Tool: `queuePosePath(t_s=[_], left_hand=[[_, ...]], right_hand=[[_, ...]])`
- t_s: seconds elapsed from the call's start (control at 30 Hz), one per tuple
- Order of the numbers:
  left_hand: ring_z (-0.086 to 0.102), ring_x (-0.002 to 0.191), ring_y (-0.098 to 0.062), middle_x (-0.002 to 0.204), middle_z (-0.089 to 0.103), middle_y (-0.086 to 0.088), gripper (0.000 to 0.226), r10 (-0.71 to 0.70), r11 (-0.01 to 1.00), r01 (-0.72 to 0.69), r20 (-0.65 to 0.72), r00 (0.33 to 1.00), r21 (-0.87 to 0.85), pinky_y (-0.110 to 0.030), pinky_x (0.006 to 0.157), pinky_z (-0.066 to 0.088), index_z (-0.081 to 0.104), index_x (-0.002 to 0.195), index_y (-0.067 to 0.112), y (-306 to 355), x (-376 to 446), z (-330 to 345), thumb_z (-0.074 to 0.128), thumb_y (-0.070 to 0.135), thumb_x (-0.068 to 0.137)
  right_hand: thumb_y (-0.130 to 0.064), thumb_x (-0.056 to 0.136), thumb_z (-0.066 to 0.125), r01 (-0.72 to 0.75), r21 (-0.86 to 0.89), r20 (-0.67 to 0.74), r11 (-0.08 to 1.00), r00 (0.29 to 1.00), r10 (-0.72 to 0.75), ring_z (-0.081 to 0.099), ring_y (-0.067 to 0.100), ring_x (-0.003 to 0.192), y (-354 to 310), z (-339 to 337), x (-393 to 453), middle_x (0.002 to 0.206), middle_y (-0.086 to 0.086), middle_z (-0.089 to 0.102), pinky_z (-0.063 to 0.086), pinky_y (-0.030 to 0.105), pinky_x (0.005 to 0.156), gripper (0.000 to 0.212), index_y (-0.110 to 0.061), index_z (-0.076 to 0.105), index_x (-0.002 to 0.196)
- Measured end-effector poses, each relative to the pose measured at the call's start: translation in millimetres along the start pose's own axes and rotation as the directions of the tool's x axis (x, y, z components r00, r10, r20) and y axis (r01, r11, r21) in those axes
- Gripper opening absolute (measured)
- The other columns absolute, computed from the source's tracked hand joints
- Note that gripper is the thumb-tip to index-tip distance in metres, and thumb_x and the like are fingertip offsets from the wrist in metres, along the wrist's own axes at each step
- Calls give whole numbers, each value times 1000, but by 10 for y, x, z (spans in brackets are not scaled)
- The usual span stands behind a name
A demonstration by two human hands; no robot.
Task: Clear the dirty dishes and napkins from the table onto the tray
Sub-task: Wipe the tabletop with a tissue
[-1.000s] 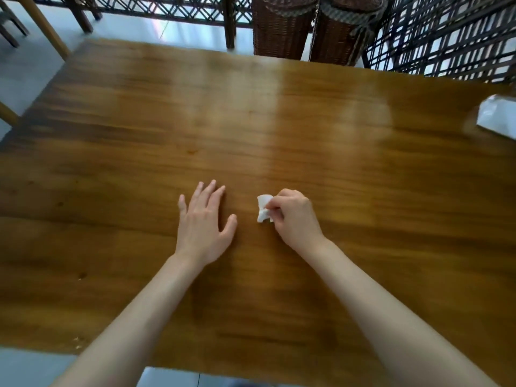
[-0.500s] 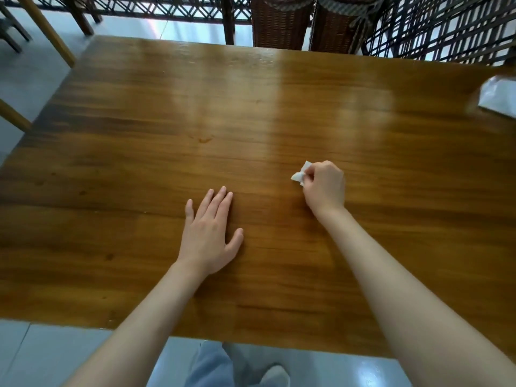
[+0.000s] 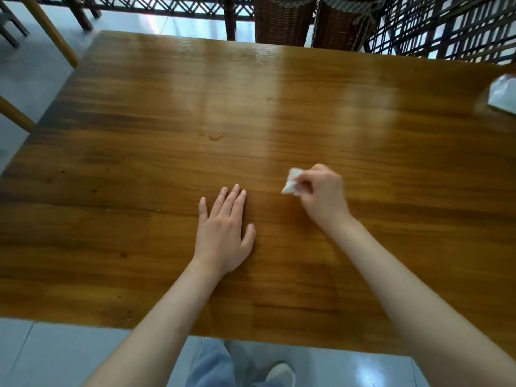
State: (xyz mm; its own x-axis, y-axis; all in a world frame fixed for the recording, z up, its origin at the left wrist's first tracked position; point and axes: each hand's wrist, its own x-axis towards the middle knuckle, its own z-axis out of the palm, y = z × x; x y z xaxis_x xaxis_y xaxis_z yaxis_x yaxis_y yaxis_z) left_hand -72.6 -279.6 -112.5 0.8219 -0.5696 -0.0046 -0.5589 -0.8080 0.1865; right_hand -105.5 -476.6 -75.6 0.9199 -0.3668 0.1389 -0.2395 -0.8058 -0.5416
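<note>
The right hand [image 3: 321,196] pinched a small crumpled white napkin [image 3: 290,185]; the left hand [image 3: 223,233] lay flat and empty on the brown wooden bench [image 3: 139,135]. A loose pinch risked dropping it.

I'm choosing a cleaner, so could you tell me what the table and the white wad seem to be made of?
The table looks like varnished wood: plank grain under glossy window glare. The white wad, pinched in the right hand, looks like soft tissue paper, crumpled and matte, though blurred.

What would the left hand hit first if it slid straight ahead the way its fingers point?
Probably nothing soon. The left hand lies flat on the table, fingers pointing up and slightly right. That line passes left of the tissue in the right hand, over bare wood.
</note>
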Motion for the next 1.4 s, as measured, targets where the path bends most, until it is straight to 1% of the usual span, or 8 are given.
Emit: queuePosePath(t_s=[0.07, 0.13, 0.3, 0.43, 0.63, 0.83, 1.17, 1.4], left_hand=[[12, 145, -18, 156, 20, 1, 66, 5, 1000, -5, -7, 1000, 2, -46, 113, -3, 21, 149, 20, 0, 12, 0, 28, 49, 90], [11, 145, -18, 157, 20, 1, 67, 14, 1000, -14, -5, 1000, -1, -46, 113, -4, 20, 149, 20, 3, 19, 5, 26, 49, 89], [6, 146, -18, 158, 15, 1, 64, 8, 1000, -8, 2, 1000, -8, -45, 112, -8, 16, 150, 20, 20, 21, 19, 31, 45, 93], [2, 146, -17, 158, 10, 2, 63, 1, 996, -1, -9, 1000, -87, -45, 111, -10, 16, 150, 21, 3, -43, -4, 35, 41, 94], [4, 146, -17, 158, 14, 2, 61, 26, 991, -35, -69, 997, -133, -44, 111, -10, 20, 149, 21, -310, -67, -150, 38, 38, 94], [10, 145, -18, 156, 20, 1, 58, -15, 994, 1, -128, 992, -107, -43, 110, -9, 26, 147, 21, -1093, -244, -330, 44, 35, 93], [19, 143, -21, 153, 28, 0, 55, 0, 998, -5, -74, 997, -59, -46, 111, -4, 30, 145, 22, -2355, -874, -368, 41, 37, 94], [21, 143, -19, 152, 30, 2, 57, 72, 995, -76, -64, 995, -62, -45, 112, -3, 26, 147, 21, -2611, -894, -374, 31, 34, 92]], right_hand=[[-4, 85, 61, -105, -31, -76, 994, 992, 102, 53, 19, 76, 117, -33, 102, 81, 6, 57, 35, 23, 67, 14, -4, 73, 92], [-7, 88, 59, -140, -79, -44, 987, 990, 136, 56, 22, 81, 167, 24, 85, 86, 10, 60, 38, 24, 69, 15, -4, 72, 95], [-8, 83, 66, 0, -39, 13, 999, 1000, 0, 51, 14, 71, 81, 143, -248, 77, -1, 53, 41, 24, 64, 9, -7, 74, 89], [-9, 82, 69, 2, -37, 52, 999, 999, 0, 54, 14, 70, 47, 124, -448, 76, -1, 57, 47, 25, 63, 7, -8, 74, 87], [-13, 84, 66, -123, -125, -86, 985, 990, 113, 51, 16, 70, -90, 184, -622, 72, 0, 55, 37, 24, 61, 10, -7, 74, 87], [-11, 86, 62, -215, -165, -146, 963, 970, 192, 56, 21, 77, -522, 434, -745, 85, 11, 64, 46, 29, 65, 14, -5, 72, 94], [-16, 88, 60, -366, -98, -221, 925, 915, 338, 51, 18, 73, -1580, 1145, -964, 87, 10, 65, 32, 24, 61, 14, -9, 72, 88], [-15, 89, 59, -244, -49, -110, 968, 965, 238, 53, 21, 76, -2364, 1617, -921, 83, 7, 59, 33, 24, 59, 15, -10, 73, 89]])
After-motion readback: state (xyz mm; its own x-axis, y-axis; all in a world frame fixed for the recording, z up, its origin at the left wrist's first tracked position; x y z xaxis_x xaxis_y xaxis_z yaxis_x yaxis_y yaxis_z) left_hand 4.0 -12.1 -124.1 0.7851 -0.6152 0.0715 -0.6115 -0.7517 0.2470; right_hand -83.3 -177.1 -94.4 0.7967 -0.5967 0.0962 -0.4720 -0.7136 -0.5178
